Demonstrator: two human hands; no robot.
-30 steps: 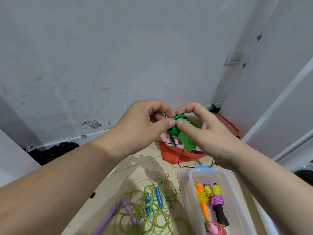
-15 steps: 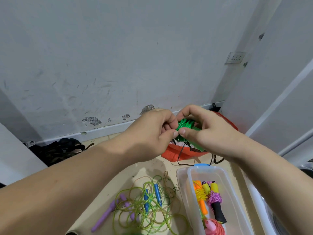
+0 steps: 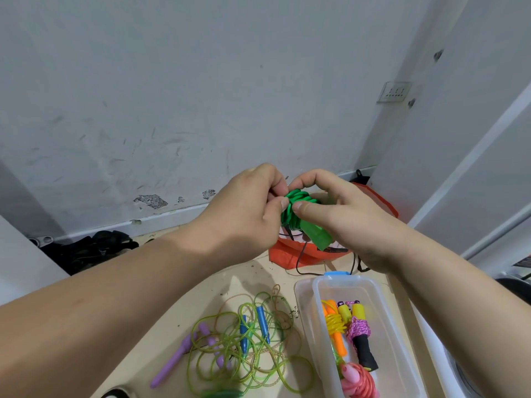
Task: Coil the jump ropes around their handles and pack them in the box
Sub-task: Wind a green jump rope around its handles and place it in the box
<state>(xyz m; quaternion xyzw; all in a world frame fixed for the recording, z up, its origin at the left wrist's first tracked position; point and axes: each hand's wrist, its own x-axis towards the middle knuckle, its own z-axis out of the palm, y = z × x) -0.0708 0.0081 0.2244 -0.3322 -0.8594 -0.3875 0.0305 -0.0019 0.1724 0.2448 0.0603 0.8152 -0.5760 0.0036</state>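
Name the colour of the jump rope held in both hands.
Green, coils and handle alike: the jump rope sits between the left hand and right hand, head view.

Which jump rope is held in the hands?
The green jump rope, gripped by left hand and right hand; others lie in the box or beside it.

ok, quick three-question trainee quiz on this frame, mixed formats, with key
1. True or false: the green rope is already in the box.
2. Which hand holds the green rope? A left only, B right only, C both.
3. Fill in: the tangle of loose ropes lies on the floor to the ___ of the box.
Key: 1 false, it is held up in the air. 2 C, left hand and right hand both pinch it. 3 left.
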